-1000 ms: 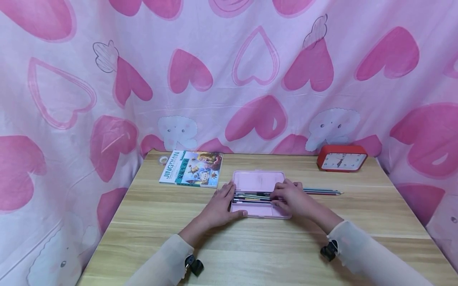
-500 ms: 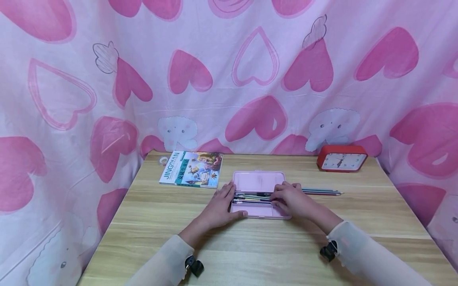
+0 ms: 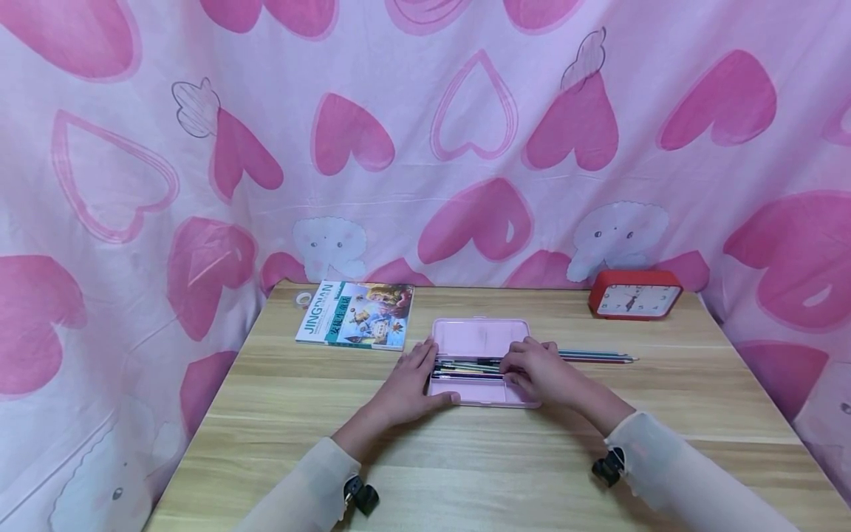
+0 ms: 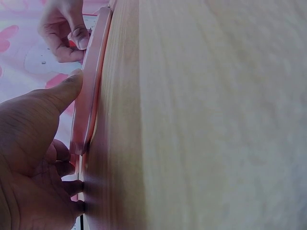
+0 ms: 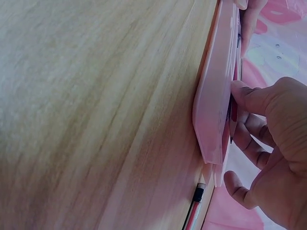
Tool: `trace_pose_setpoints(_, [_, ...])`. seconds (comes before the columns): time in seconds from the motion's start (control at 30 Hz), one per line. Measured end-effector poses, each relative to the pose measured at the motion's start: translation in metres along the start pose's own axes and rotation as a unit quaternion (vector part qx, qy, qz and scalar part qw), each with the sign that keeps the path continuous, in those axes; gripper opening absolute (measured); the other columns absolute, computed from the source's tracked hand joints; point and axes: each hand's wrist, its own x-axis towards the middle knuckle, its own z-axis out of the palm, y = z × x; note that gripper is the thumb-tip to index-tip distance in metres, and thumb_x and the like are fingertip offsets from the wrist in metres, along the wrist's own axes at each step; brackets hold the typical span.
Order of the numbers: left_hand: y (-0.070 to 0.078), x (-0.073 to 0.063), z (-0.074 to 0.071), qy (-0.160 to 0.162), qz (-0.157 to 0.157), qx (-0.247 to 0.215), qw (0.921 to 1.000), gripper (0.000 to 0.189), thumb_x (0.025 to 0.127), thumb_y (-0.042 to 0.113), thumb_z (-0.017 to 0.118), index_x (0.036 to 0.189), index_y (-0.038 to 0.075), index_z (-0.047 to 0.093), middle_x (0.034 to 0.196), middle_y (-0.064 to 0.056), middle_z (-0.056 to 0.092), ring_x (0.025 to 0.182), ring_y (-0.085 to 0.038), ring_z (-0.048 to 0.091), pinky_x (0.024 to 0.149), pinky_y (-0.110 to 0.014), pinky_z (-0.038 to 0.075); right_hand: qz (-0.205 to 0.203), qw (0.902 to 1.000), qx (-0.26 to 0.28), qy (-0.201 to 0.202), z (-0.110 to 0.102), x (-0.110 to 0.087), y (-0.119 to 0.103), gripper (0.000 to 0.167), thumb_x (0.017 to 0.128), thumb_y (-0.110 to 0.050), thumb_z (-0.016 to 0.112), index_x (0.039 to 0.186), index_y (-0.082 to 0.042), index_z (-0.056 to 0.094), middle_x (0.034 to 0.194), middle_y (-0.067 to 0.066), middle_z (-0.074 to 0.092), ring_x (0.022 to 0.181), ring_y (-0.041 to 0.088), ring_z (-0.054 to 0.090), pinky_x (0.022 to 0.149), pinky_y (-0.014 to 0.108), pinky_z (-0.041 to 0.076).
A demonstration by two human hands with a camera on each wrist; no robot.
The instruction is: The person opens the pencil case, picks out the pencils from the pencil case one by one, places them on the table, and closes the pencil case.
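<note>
A pink pencil case (image 3: 480,338) lies opened out on the table, with several pencils (image 3: 465,368) side by side in it. My left hand (image 3: 407,386) rests at its left end, fingers extended along the side and thumb (image 4: 67,91) against the front edge. Over the right part of the case, my right hand (image 3: 540,371) pinches a red pencil (image 5: 234,113) between thumb and fingers; its dark tip points toward the right end. Most of that pencil is hidden in the head view. More pencils (image 3: 601,357) lie on the table just right of the case, partly behind the right hand.
A picture book (image 3: 359,314) lies at the back left, beside a small roll of tape (image 3: 303,298). A red alarm clock (image 3: 636,294) stands at the back right. Behind the wooden table (image 3: 465,465) hangs a pink curtain (image 3: 405,199) with hearts.
My right hand has shifted very slightly to the left over the case. The left hand and the case have stayed in place.
</note>
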Motion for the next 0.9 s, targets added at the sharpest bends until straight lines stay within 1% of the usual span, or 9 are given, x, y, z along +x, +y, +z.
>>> trace_pose_setpoints(0.2, [-0.0005,0.0001,0.0000,-0.001,0.001,0.000,1.0000,0.116,0.094,0.076,0.072,0.178,0.016,0.020,0.188,-0.002,0.013,0.176,-0.032,0.009,0.143,-0.056,0.012,0.004,1.0000,0.003,0.001,0.0020,0.0007,0.0006,0.017,0.099,-0.017,0.085,0.110,-0.029,0.082,0.107,-0.014,0.073,0.110,0.017,0.058,0.103,0.057,0.043])
trace_pose_setpoints(0.47, [-0.0002,0.0001,0.0003,0.001,0.001,0.004,1.0000,0.116,0.094,0.075,0.073,0.178,0.015,0.021,0.188,-0.002,0.014,0.176,-0.032,0.009,0.143,-0.056,0.012,-0.010,0.9996,-0.007,0.024,-0.0006,-0.0017,0.0003,0.017,0.099,-0.016,0.084,0.110,-0.029,0.082,0.108,-0.012,0.073,0.108,0.016,0.058,0.102,0.060,0.043])
trace_pose_setpoints(0.67, [0.0003,0.0002,0.0007,0.001,-0.001,0.006,1.0000,0.116,0.094,0.076,0.073,0.178,0.015,0.021,0.188,-0.003,0.014,0.176,-0.033,0.010,0.143,-0.056,0.012,-0.013,0.9989,-0.010,0.043,-0.0038,-0.0029,-0.0007,0.016,0.101,-0.015,0.082,0.110,-0.028,0.083,0.106,-0.013,0.072,0.106,0.016,0.056,0.100,0.056,0.041])
trace_pose_setpoints(0.9, [0.0004,0.0001,0.0009,0.001,-0.001,0.006,1.0000,0.116,0.094,0.075,0.073,0.178,0.015,0.021,0.188,-0.003,0.014,0.176,-0.033,0.010,0.143,-0.056,0.013,-0.020,0.9976,-0.012,0.064,-0.0058,-0.0019,0.0051,0.017,0.099,-0.017,0.086,0.113,-0.026,0.083,0.107,-0.011,0.073,0.106,0.017,0.055,0.098,0.052,0.039])
